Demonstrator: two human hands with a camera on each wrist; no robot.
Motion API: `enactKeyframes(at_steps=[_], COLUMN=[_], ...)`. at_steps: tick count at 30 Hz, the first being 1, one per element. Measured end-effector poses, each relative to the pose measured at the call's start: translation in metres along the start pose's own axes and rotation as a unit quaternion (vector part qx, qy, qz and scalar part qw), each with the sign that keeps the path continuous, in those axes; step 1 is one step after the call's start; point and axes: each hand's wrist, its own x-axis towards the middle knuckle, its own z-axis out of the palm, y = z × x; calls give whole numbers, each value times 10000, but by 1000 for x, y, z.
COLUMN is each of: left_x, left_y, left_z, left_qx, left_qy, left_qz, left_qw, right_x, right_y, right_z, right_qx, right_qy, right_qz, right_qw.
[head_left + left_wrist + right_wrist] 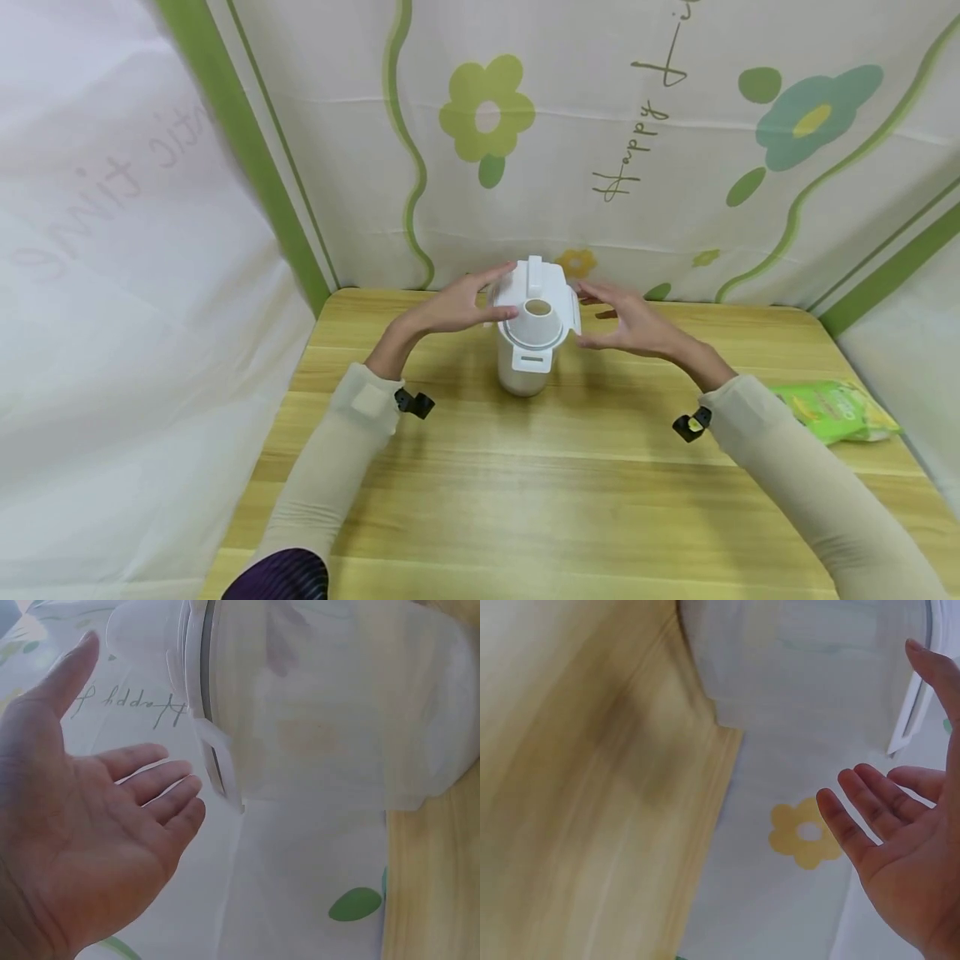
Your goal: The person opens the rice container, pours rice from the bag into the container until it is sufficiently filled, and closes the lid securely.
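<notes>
A translucent plastic container stands upright at the back of the table, under a white lid. The lid has a round raised spout with a hole, a bar on top and clip flaps round its edge. On the left of the lid is my left hand, thumb and fingers spread; in the left wrist view its palm faces the lid's side flap. Across from it, my right hand spreads its fingers beside the right flap. In the right wrist view the fingertips sit just off the lid's edge, holding nothing.
A green and yellow packet lies at the right side of the wooden table, beyond the right forearm. A white printed curtain hangs right behind the container, with more cloth on both sides.
</notes>
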Motion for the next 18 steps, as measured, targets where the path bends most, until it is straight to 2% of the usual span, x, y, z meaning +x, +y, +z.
enactKeyframes(at_steps=[5, 10, 15, 18], left_x=[4, 11, 17, 22], left_y=[-1, 2, 8, 12], left_z=[0, 3, 6, 8], left_qx=[-876, -1436, -1977, -2486], left_qy=[431, 851, 989, 980], left_qz=[0, -111, -473, -657], left_qw=[9952, 9859, 9741, 9614], right_x=[-6, -10, -12, -13], right_y=[6, 11, 17, 18], right_z=[7, 18, 35, 44], right_qx=[159, 435, 800, 1032], right_qy=[0, -45, 105, 212], right_qz=[176, 300, 222, 215], right_qw=[9997, 9986, 9965, 9942])
